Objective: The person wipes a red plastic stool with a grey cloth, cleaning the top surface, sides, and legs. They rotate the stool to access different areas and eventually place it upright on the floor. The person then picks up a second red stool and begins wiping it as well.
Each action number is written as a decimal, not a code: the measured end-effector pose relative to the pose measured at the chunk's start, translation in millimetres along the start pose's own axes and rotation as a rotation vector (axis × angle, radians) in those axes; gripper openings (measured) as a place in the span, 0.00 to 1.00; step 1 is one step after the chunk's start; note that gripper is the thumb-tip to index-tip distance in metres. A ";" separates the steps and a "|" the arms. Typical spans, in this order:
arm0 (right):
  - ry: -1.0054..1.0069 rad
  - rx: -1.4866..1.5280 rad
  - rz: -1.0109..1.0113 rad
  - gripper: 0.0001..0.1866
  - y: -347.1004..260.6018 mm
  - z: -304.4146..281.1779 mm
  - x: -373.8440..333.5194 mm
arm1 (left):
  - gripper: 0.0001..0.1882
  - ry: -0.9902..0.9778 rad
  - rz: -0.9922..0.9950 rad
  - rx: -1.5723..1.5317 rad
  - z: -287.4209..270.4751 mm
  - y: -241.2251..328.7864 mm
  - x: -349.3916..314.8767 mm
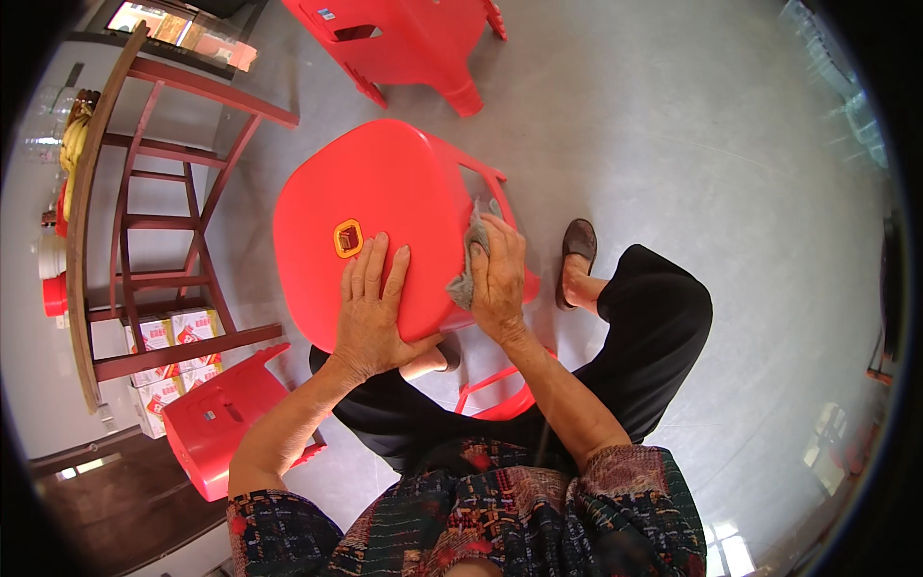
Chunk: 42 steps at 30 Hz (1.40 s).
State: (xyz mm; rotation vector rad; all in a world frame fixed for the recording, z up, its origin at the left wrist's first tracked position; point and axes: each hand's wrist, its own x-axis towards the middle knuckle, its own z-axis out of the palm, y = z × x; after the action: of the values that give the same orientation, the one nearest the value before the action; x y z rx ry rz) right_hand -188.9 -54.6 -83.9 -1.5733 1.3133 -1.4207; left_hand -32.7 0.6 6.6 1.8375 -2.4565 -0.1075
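In front of me is a red plastic stool (336,192), its seat turned up toward me and a small yellow-rimmed sticker (348,238) near the seat's middle. My left hand (370,313) lies flat on the seat just below the sticker, fingers spread, holding nothing. A grey cloth (464,279) is bunched under my right hand (498,288), pressed against the stool's right side by the seat edge. The fingers of that hand curl over the cloth, and part of it sticks out past them.
Another red stool (404,38) stands beyond, and one more (226,423) is at lower left. A wooden table (96,212) with dark red legs stands left, bananas (73,144) on top and stacked cartons (173,356) below. My shoe (577,240) rests on the grey floor (711,173).
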 end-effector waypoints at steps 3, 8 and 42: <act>-0.061 0.030 -0.204 0.15 -15.2 -0.5 44.6 | 0.58 -0.020 0.002 -0.011 -1.2 -1.4 2.0; -0.178 0.085 -0.336 0.16 4.0 47.0 122.8 | 0.59 -0.025 0.016 -0.025 -0.4 -1.6 1.3; -0.243 0.272 0.506 0.12 19.4 -29.5 -39.9 | 0.55 -0.304 0.210 -0.100 -29.1 -38.3 -49.6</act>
State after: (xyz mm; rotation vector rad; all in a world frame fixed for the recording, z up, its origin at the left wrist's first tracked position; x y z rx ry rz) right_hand -218.9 -18.2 -108.6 -1.0930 1.2016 -1.0065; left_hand 20.7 37.1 30.9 1.6147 -2.7674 -0.5224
